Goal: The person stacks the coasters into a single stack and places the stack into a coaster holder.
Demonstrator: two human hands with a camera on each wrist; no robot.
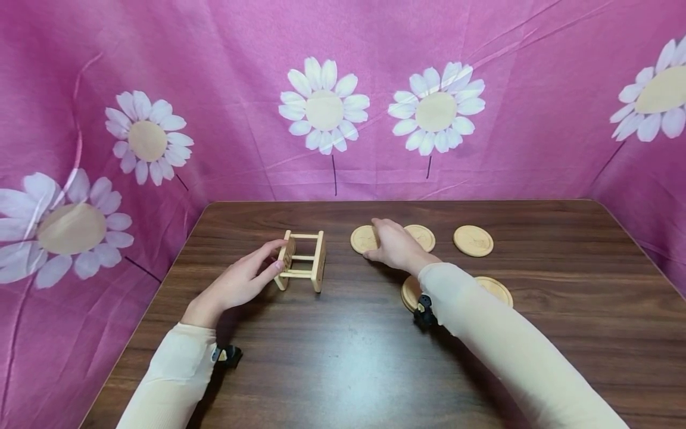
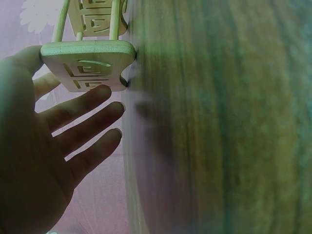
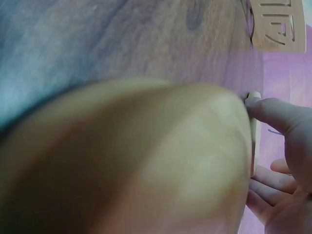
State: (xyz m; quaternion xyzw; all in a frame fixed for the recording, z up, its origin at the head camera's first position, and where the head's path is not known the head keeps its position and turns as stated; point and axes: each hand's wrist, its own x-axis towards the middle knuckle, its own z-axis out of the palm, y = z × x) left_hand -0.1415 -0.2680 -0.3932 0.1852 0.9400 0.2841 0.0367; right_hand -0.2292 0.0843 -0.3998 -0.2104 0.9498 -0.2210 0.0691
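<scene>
A small wooden coaster holder [image 1: 320, 262], with slotted side panels joined by round rods, stands on the left of the table. My left hand [image 1: 243, 280] holds its left panel [image 2: 92, 68] between thumb and forefinger, while the other fingers extend beside it. Farther right, my right hand [image 1: 399, 245] reaches down to a round wooden coaster [image 1: 363, 239] lying flat. In the right wrist view, thumb and fingers pinch opposite edges of this coaster [image 3: 255, 136]. The hand partly covers a second coaster [image 1: 423, 237] behind it.
Another coaster [image 1: 473, 241] lies at the back right. Under the right forearm are a coaster stack [image 1: 410, 293] and one more coaster [image 1: 495, 290], both partly hidden. A pink flowered cloth [image 1: 241, 149] hangs behind the brown wooden table [image 1: 321, 369].
</scene>
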